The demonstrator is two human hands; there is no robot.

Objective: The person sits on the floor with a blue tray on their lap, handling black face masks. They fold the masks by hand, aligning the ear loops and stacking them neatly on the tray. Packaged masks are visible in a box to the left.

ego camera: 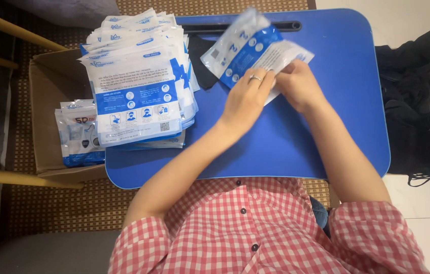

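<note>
Both my hands hold one blue-and-white plastic pouch (248, 48) above the middle of a small blue lap table (326, 137). My left hand (245, 99), with a ring on one finger, pinches the pouch's near edge. Close beside it, my right hand (299, 86) grips the same edge. The pouch tilts up and away from me and looks slightly blurred. A black mask (201, 63) lies on the table just left of the pouch, partly hidden by it.
A tall fanned stack of the same pouches (139, 76) covers the table's left side. A cardboard box (47, 91) with more pouches (78, 134) sits left of the table. A heap of black masks (418, 96) lies on the right.
</note>
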